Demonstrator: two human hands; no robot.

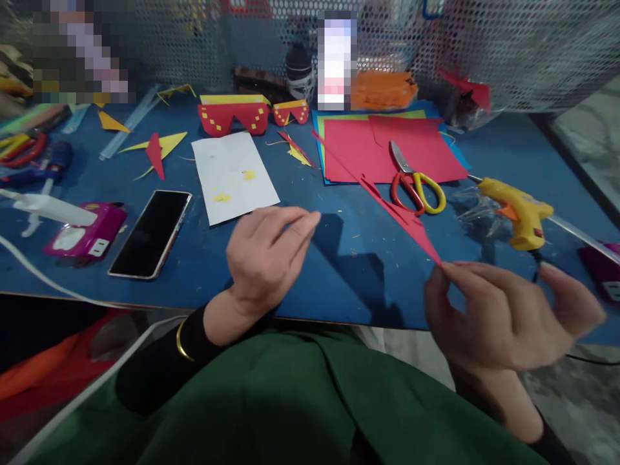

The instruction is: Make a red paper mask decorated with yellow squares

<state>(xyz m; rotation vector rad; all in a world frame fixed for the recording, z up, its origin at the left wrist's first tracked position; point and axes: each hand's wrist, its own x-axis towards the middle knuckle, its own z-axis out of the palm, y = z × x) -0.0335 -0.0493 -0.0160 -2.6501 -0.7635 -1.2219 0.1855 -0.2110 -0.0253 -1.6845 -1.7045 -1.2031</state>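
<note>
My right hand [498,310] pinches the pointed near end of a long, narrow red paper scrap [409,223] between thumb and forefinger. The scrap slants away to the upper left, past a pair of scissors [411,184] with one red and one yellow handle loop. Over the table's near edge, my left hand [271,258] has thumb and fingertips pressed together; whatever is between them, if anything, is too small to see. Just beyond it lies a white sheet [232,155] bearing small yellow paper bits [248,175].
Red paper sheets [349,152] lie under the scissors' blades. A yellow glue gun [518,206] rests at right. A phone [152,232] and a purple tape dispenser [90,229] are at left. Red paper glasses [233,118] stand at the back, near yellow scraps [169,145].
</note>
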